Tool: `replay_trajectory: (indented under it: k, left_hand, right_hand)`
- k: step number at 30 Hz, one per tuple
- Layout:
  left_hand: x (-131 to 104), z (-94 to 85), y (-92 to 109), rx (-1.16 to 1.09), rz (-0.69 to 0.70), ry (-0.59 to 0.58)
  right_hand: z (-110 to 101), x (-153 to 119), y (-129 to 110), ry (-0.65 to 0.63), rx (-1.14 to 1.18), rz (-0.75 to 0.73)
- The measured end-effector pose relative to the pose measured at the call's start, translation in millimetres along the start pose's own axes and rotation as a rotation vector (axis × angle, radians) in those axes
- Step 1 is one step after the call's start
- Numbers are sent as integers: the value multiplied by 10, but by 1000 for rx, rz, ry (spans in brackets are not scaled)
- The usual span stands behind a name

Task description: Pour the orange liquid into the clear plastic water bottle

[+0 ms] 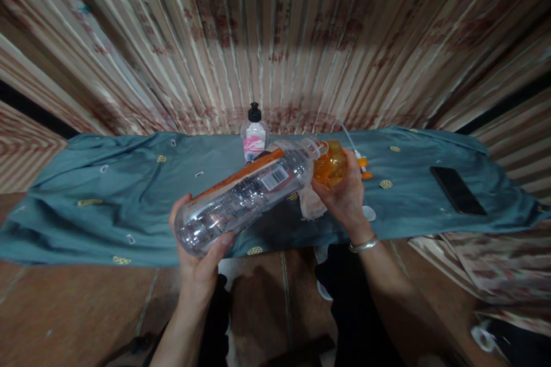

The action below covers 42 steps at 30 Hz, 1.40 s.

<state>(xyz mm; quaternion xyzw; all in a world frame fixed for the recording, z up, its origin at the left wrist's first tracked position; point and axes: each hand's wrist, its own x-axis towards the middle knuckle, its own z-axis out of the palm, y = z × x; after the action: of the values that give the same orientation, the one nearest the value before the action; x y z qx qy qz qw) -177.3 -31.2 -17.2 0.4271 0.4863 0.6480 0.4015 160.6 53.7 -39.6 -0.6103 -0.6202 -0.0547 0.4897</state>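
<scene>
My left hand [198, 246] is wrapped round the bottom of a large clear plastic bottle [241, 200] with an orange label and a barcode. The bottle is tilted, its neck up and to the right. In my right hand [346, 200] is a smaller bottle [330, 169] holding amber liquid, its neck pointing at the clear bottle's mouth. The two mouths meet or nearly touch; I cannot tell which. Just right of my right fingers lies an orange and white pump top [364, 169] with a thin clear tube. A pale crumpled item [311, 205] lies below the bottles.
A clear bottle with a black cap and pink label [253, 146] stands at the back of the cloth-covered table [142, 195]. A white round cap [369, 213] lies near my right wrist. Farther right is a black phone [458, 190]. A patterned curtain [275, 40] hangs behind.
</scene>
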Motion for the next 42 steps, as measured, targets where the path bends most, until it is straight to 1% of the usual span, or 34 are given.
replay_trajectory:
  k: [5, 8, 17, 23, 29, 36, 39, 42]
  left_hand:
    - [5, 19, 16, -6, 26, 5]
    - [6, 25, 24, 12, 18, 1]
    - [11, -9, -3, 5, 42, 18]
    - [5, -2, 17, 0, 28, 23]
    - [3, -18, 15, 7, 26, 13]
    - [11, 19, 82, 14, 49, 37]
    - [11, 26, 106, -3, 50, 25]
    - [12, 21, 106, -15, 64, 18]
  right_hand:
    - [-10, 15, -17, -9, -5, -4]
    - [-5, 14, -14, -2, -7, -20]
    - [23, 1, -6, 14, -13, -19]
    - [48, -15, -2, 48, -25, -36]
    - [55, -15, 17, 42, -32, -37]
    - [41, -8, 21, 33, -52, -42]
    - [40, -9, 26, 16, -48, -42]
    - [49, -11, 28, 32, -49, -54]
